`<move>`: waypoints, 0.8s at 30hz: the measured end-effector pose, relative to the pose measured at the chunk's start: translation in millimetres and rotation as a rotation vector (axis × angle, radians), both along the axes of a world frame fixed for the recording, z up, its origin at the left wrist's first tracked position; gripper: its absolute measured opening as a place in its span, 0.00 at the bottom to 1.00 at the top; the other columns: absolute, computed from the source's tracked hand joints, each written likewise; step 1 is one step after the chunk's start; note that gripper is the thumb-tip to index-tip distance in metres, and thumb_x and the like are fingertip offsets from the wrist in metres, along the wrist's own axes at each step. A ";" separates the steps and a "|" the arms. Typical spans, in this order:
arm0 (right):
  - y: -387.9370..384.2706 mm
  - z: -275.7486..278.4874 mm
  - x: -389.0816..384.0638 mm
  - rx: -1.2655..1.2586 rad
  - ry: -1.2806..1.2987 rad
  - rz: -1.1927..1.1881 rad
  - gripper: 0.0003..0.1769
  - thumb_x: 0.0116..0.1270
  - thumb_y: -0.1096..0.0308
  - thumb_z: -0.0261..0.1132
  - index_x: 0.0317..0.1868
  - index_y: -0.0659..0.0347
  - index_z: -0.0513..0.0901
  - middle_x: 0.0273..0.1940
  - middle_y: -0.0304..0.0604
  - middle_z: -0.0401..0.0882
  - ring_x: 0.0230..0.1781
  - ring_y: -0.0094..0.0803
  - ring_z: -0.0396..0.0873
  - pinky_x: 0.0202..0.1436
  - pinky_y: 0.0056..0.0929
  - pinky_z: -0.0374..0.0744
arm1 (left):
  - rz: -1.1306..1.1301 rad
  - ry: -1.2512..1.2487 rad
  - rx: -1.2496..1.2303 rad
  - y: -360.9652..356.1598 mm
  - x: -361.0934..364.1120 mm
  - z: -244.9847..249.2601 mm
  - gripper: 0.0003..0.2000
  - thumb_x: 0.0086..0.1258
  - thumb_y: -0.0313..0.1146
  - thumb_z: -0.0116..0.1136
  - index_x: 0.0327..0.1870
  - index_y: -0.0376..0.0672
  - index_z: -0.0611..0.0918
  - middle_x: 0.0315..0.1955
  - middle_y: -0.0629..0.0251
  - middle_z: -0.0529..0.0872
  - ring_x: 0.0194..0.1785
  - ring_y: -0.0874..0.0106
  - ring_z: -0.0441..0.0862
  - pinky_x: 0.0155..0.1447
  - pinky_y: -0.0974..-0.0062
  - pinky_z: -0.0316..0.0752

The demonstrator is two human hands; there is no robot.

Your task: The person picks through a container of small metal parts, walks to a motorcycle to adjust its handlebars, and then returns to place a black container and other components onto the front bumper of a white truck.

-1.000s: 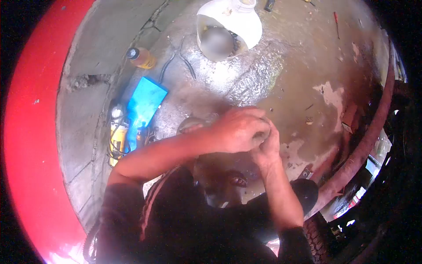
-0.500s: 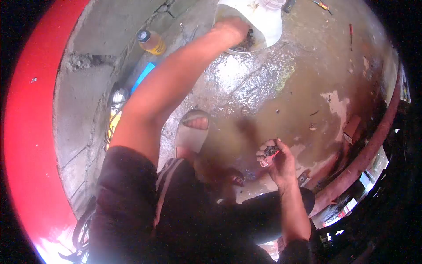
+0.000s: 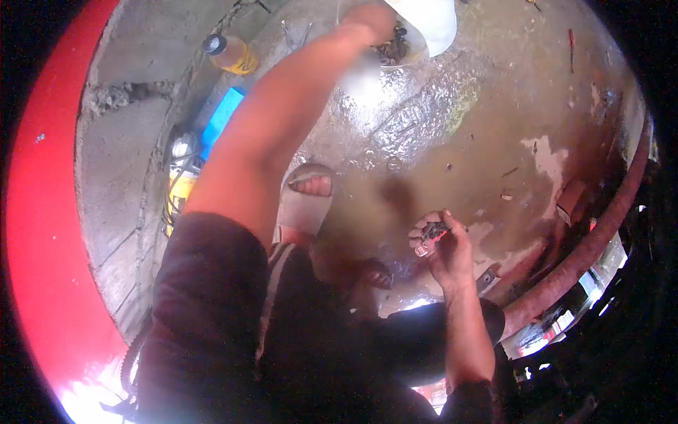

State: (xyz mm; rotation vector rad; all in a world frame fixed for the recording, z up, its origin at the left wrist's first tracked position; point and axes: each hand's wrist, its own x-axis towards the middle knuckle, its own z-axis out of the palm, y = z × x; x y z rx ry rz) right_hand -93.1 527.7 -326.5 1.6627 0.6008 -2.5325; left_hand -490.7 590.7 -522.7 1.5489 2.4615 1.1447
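Note:
A white plastic jug (image 3: 432,27), cut open at the side, stands at the top of the head view with a pile of small dark metal pieces (image 3: 393,49) inside. My left hand (image 3: 369,22) reaches into its opening beside these pieces; blur and the hand's angle hide the fingertips. Lower right, my right hand (image 3: 448,249) is palm up, its fingers curled round a small heap of dark metal pieces (image 3: 433,231). Something red and a shiny bit show among them, too small to name.
A bottle with a yellow label (image 3: 232,55) and a blue box (image 3: 222,121) stand along the block wall (image 3: 116,184). A red-handled tool (image 3: 571,49) lies on the wet floor (image 3: 395,134). A rusty pipe (image 3: 586,272) curves along the right.
The view has shifted, so the jug sits higher and is partly cut off. My left hand has drawn slightly back toward the jug's opening, showing more pieces. My right hand keeps its hold.

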 end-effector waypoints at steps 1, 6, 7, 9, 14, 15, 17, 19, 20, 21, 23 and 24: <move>0.3 -0.2 -0.2 0.000 -0.003 -0.002 0.20 0.71 0.53 0.54 0.41 0.66 0.77 0.36 0.50 0.80 0.35 0.40 0.81 0.38 0.34 0.80 | -0.002 -0.003 0.000 -0.7 0.8 8.6 0.28 0.71 0.51 0.48 0.65 0.40 0.71 0.60 0.48 0.75 0.65 0.56 0.70 0.68 0.66 0.63; -3.8 1.0 -4.4 0.002 -0.025 0.009 0.21 0.71 0.53 0.54 0.42 0.66 0.77 0.36 0.50 0.80 0.35 0.40 0.81 0.38 0.34 0.80 | -0.331 -0.523 0.136 3.6 -6.9 55.0 0.22 0.70 0.41 0.47 0.62 0.39 0.72 0.61 0.46 0.73 0.65 0.55 0.69 0.70 0.63 0.61; -2.7 0.9 -3.7 0.001 -0.025 0.013 0.21 0.71 0.53 0.54 0.42 0.66 0.77 0.36 0.50 0.80 0.35 0.40 0.81 0.38 0.34 0.80 | -0.327 -0.523 0.137 12.0 -8.9 36.8 0.22 0.70 0.41 0.47 0.62 0.39 0.72 0.61 0.46 0.73 0.65 0.55 0.69 0.70 0.63 0.61; -2.0 -0.6 -3.8 -0.012 0.017 0.018 0.21 0.71 0.53 0.54 0.41 0.66 0.77 0.37 0.49 0.80 0.36 0.39 0.81 0.38 0.34 0.80 | -0.372 0.568 -0.018 23.0 -16.3 6.1 0.22 0.67 0.39 0.49 0.61 0.40 0.73 0.59 0.47 0.75 0.63 0.55 0.71 0.69 0.62 0.63; -1.9 -1.9 -1.6 0.015 0.014 0.018 0.21 0.71 0.51 0.54 0.41 0.65 0.77 0.36 0.48 0.80 0.37 0.39 0.81 0.37 0.33 0.80 | -0.294 -0.002 -1.011 -22.2 14.7 120.5 0.23 0.62 0.33 0.52 0.60 0.43 0.76 0.63 0.53 0.73 0.66 0.56 0.69 0.69 0.62 0.63; -1.5 -1.7 -1.4 0.020 -0.005 0.016 0.22 0.70 0.51 0.54 0.41 0.65 0.77 0.36 0.48 0.80 0.37 0.39 0.81 0.37 0.33 0.80 | -0.231 -0.028 -0.891 -20.6 10.8 107.9 0.23 0.62 0.33 0.52 0.61 0.43 0.76 0.63 0.53 0.73 0.66 0.56 0.69 0.69 0.62 0.63; -0.7 -0.8 -2.1 -0.008 0.010 -0.007 0.20 0.70 0.53 0.55 0.40 0.65 0.77 0.35 0.48 0.80 0.35 0.39 0.81 0.37 0.33 0.81 | -0.143 -0.090 -0.712 -16.4 4.6 92.7 0.23 0.62 0.33 0.52 0.61 0.43 0.76 0.63 0.53 0.73 0.66 0.56 0.69 0.69 0.62 0.63; -1.5 0.0 -3.2 -0.037 0.030 -0.028 0.18 0.70 0.56 0.57 0.40 0.65 0.77 0.34 0.48 0.80 0.33 0.39 0.81 0.37 0.33 0.81 | -0.098 -0.151 -0.618 -14.0 1.6 84.0 0.23 0.62 0.34 0.53 0.61 0.43 0.75 0.63 0.53 0.73 0.66 0.56 0.69 0.69 0.62 0.63; -1.5 0.5 -3.5 -0.038 0.029 -0.027 0.18 0.70 0.56 0.57 0.39 0.65 0.77 0.34 0.48 0.80 0.32 0.39 0.80 0.37 0.33 0.81 | -0.080 -0.178 -0.587 -11.5 1.2 82.0 0.23 0.62 0.34 0.53 0.61 0.43 0.75 0.63 0.53 0.73 0.66 0.56 0.69 0.69 0.62 0.63; -1.4 1.0 -3.5 -0.038 0.028 -0.026 0.18 0.70 0.56 0.57 0.39 0.65 0.77 0.34 0.48 0.80 0.32 0.39 0.80 0.37 0.32 0.81 | -0.067 -0.199 -0.564 -11.2 1.5 79.2 0.23 0.61 0.34 0.53 0.61 0.43 0.75 0.63 0.53 0.73 0.66 0.56 0.69 0.69 0.62 0.63; -1.4 1.2 -3.5 -0.044 0.024 -0.035 0.18 0.70 0.55 0.56 0.39 0.65 0.77 0.34 0.48 0.80 0.32 0.39 0.80 0.37 0.32 0.81 | -0.046 -0.238 -0.533 -7.7 1.0 77.0 0.24 0.61 0.34 0.53 0.61 0.43 0.75 0.63 0.53 0.73 0.66 0.56 0.69 0.69 0.62 0.63; -1.5 1.0 -3.9 -0.052 0.023 -0.046 0.18 0.70 0.55 0.56 0.39 0.66 0.77 0.33 0.48 0.80 0.32 0.38 0.81 0.37 0.32 0.80 | -0.038 -0.254 -0.521 -8.0 1.4 75.8 0.24 0.61 0.34 0.54 0.61 0.43 0.75 0.63 0.53 0.73 0.66 0.56 0.69 0.69 0.62 0.63</move>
